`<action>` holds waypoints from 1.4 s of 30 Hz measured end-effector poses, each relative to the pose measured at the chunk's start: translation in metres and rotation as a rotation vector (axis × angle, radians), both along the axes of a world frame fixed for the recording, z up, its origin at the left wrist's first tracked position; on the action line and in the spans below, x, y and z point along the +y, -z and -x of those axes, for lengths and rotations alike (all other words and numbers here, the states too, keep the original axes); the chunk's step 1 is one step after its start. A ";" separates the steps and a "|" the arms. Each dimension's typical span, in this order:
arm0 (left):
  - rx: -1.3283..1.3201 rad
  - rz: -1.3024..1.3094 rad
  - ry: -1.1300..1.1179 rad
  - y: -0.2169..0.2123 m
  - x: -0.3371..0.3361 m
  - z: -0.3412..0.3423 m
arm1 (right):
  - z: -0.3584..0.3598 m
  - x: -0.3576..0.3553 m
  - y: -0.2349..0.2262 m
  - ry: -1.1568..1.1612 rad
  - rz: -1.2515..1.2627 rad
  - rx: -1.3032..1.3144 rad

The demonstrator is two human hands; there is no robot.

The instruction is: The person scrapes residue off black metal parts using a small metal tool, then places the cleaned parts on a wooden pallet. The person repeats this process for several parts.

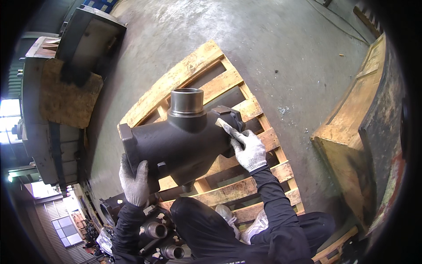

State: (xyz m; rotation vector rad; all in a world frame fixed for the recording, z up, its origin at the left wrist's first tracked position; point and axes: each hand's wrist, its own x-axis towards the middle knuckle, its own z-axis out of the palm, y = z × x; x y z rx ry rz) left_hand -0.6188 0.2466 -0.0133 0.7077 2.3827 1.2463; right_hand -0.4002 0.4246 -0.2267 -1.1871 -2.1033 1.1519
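A large dark metal casting with a shiny round neck pointing up lies over a wooden pallet in front of me. At its left end, my gloved left hand grips the flange edge, thumb toward me and the other fingers partly hidden. My gloved right hand reaches along the upper right side of the casting, next to its angular right end. Its fingers are pressed together, and a small pale piece shows at the tips; its kind is unclear.
More dark castings with round necks crowd the lower left beside my knee. A wooden crate stands on the right. Large dark metal blocks with a wooden board stand at left. My shoes rest by the pallet's near slats.
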 end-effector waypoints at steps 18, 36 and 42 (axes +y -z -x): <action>0.062 0.006 -0.009 0.013 -0.033 0.007 | -0.012 -0.016 -0.011 0.125 0.174 0.014; 0.121 0.083 0.063 0.006 -0.032 -0.002 | 0.010 -0.034 -0.040 0.089 0.121 0.107; 0.069 0.034 0.050 0.010 -0.037 -0.005 | 0.006 -0.016 -0.044 0.048 0.210 0.022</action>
